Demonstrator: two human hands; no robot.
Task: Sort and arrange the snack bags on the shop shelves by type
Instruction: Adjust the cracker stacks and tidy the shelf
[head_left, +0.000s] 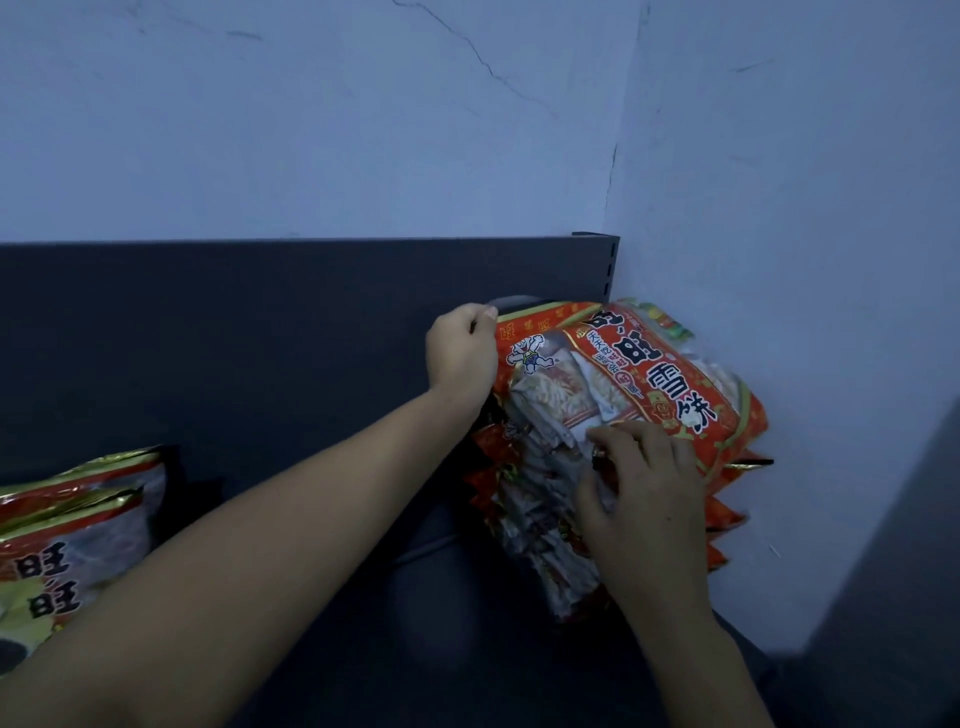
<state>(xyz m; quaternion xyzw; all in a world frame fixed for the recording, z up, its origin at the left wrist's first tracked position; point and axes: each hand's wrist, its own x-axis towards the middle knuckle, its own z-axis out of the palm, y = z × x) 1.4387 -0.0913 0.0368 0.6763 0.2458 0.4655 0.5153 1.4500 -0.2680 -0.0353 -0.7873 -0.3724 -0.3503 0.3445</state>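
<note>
Against a pale, cracked wall (363, 130), a dark shelf unit (208, 338) held a pile of snack bags (545, 530) in its right corner. On top lay a red rice-cracker bag (649, 374); the left hand (460, 353) pinched its upper corner, the right hand (644, 499) gripped its near edge. More red bags (78, 519) sat far left.

Seen beside the red snack bag (670, 374), the left forearm (260, 519) and the left hand (460, 353) left of it and the right forearm (691, 649) and the right hand (644, 499) below it are all bare.
</note>
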